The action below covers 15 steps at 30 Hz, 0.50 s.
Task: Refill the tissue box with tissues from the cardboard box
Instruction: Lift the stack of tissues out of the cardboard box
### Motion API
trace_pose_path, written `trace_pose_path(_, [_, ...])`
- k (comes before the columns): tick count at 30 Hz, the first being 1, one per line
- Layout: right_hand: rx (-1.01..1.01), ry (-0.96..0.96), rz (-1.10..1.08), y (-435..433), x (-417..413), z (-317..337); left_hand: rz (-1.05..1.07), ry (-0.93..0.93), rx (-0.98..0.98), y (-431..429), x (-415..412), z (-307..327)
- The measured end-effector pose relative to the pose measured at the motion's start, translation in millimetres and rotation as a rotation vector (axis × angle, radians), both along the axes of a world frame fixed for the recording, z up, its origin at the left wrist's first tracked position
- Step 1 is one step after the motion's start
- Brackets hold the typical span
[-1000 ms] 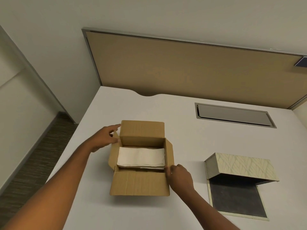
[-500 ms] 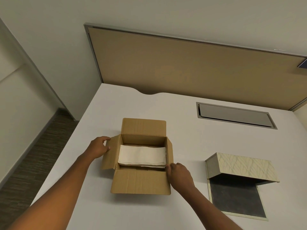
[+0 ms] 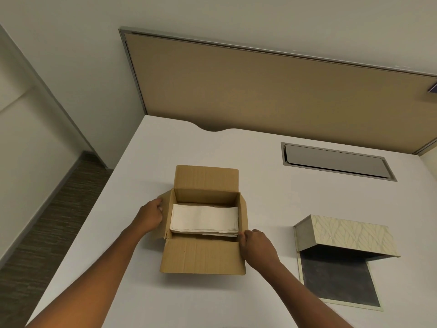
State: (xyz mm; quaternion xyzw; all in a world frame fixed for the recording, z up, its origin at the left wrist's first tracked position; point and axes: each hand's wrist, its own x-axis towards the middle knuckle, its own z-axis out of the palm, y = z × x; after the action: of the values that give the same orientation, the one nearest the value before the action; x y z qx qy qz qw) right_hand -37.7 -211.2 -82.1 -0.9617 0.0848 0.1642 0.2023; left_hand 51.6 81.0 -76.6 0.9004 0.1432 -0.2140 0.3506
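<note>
Surface: white desk [image 3: 272,185], grey hatch [image 3: 335,162] at far right.
Room: tan partition [image 3: 272,95] behind; striped carpet [image 3: 47,221] left.
Cardboard box [image 3: 203,256]: open, mid-desk, tissues [image 3: 204,217] inside.
Tissue box [image 3: 343,240]: open, near right.
Left hand [image 3: 150,215]: gripping left flap.
Right hand [image 3: 257,245]: fingers pinched at right flap.

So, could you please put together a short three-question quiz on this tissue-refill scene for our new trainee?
1. True or false: the cardboard box has all its flaps closed.
2. Which lies on the person's right side of the table: A) the cardboard box, B) the tissue box?
3. Fill in: the tissues lie inside the ____ box.

Key
1. False: it is open, the left hand on its left flap and the right hand at its right edge.
2. B.
3. Cardboard.
</note>
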Motion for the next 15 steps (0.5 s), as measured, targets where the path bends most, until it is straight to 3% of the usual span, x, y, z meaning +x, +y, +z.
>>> trace_pose_path(6, [-0.142, -0.019, 0.041, 0.9, -0.5, 2.6, -0.098, -0.074, 0.148, 0.6, -3.5, 7.3])
trace_pose_path(11, [-0.143, -0.079, -0.029, -0.6, -0.4, 1.4, -0.226, -0.197, 0.282, -12.6, -11.2, 15.2])
trace_pose_path(15, [-0.150, -0.260, -0.036, 1.8, 1.5, 2.6, -0.298, -0.289, 0.178, -32.6, -22.4, 22.4])
